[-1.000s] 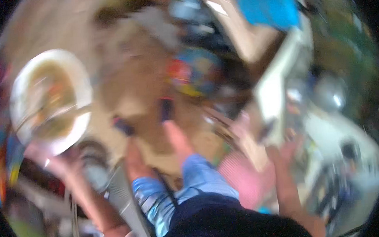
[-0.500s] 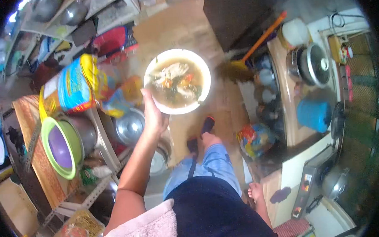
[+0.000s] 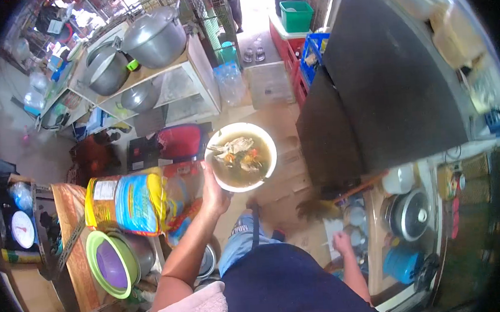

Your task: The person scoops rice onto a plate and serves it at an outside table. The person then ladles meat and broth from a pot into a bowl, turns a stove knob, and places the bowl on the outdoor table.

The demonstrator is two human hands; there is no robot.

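My left hand (image 3: 215,194) is closed on the rim and side of a white bowl (image 3: 271,149), held out in front of my body. Brownish soup (image 3: 236,171) fills much of it, with pale chunks that look like meat or fish, dark greens and bits of red. The bowl hides most of the fingers; the thumb lies along its near left edge. My right hand (image 3: 342,243) hangs low at my right side with its fingers curled in, and nothing shows in it. It is close to a low shelf with several jars or bottles.
On the left are a yellow-and-blue sack (image 3: 135,203), a green basin (image 3: 98,268) and a shelf of large pots (image 3: 157,38). A dark refrigerator (image 3: 394,84) stands right. Cardboard covers the floor (image 3: 277,137) toward a bright doorway. A lidded pot (image 3: 408,215) sits on the right counter.
My view has tilted up and moved forward, so the doorway and pot shelf now show. My left hand still holds the bowl, now lower in view. The right hand has swung forward.
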